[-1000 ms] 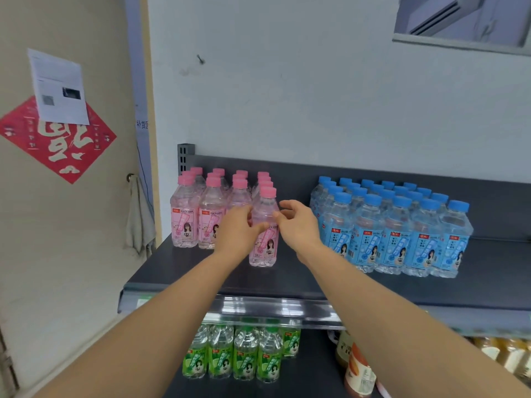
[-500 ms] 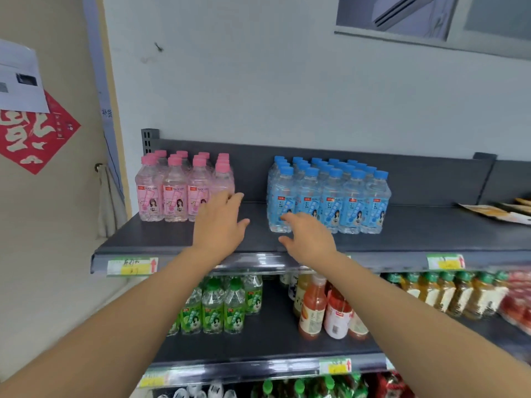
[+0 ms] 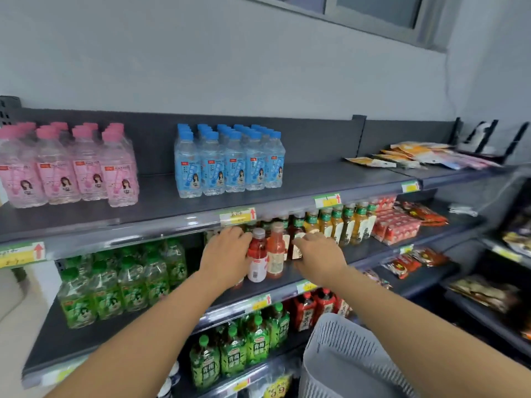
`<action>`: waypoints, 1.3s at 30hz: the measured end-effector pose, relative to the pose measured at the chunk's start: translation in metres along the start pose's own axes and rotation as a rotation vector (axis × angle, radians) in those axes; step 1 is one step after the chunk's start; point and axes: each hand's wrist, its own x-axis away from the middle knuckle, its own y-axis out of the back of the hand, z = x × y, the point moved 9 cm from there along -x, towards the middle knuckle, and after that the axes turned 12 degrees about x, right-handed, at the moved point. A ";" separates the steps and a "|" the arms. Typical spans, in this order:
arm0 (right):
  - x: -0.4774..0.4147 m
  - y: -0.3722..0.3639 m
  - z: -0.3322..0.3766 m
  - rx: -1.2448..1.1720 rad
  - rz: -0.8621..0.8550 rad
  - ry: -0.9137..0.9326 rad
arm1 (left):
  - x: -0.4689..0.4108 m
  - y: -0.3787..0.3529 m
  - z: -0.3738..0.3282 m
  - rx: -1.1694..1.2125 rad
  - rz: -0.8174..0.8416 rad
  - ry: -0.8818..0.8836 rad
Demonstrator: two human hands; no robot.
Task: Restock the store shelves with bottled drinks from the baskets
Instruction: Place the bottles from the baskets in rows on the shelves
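Observation:
On the second shelf (image 3: pixel 287 287) stand a red juice bottle (image 3: pixel 256 255) with a white cap and an orange-pink one (image 3: pixel 276 254) beside it. My left hand (image 3: pixel 227 251) reaches in from the left, its fingers lying against the red juice bottle. From the right, my right hand (image 3: pixel 319 254) has its fingertips at a dark brown bottle (image 3: pixel 296 244) behind them. Neither hand plainly grips a bottle. A grey perforated basket (image 3: pixel 344 360) sits low at the right under my right forearm; its contents are hidden.
The top shelf holds pink-capped bottles (image 3: pixel 69 168) and blue-capped bottles (image 3: pixel 230 162). Green bottles (image 3: pixel 115 282) fill the second shelf's left side, yellow tea bottles (image 3: pixel 342 225) its right. Green tea bottles (image 3: pixel 238 349) and red bottles (image 3: pixel 313 308) stand below. Snack packets (image 3: pixel 402 225) lie further right.
Both hands dropped from the top shelf's front edge to the juice bottles on the second shelf. My view swung right and down, bringing the grey basket into sight.

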 end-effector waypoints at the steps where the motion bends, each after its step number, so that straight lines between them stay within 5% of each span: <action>1: 0.010 -0.007 -0.011 0.014 0.025 -0.032 | -0.001 -0.009 -0.010 0.008 0.023 -0.027; 20: 0.308 -0.141 -0.170 -0.057 0.472 -0.703 | 0.069 -0.198 -0.260 0.287 0.438 -0.521; 39: 0.576 -0.405 -0.231 -0.346 0.919 -0.954 | 0.217 -0.482 -0.473 0.176 0.891 -0.702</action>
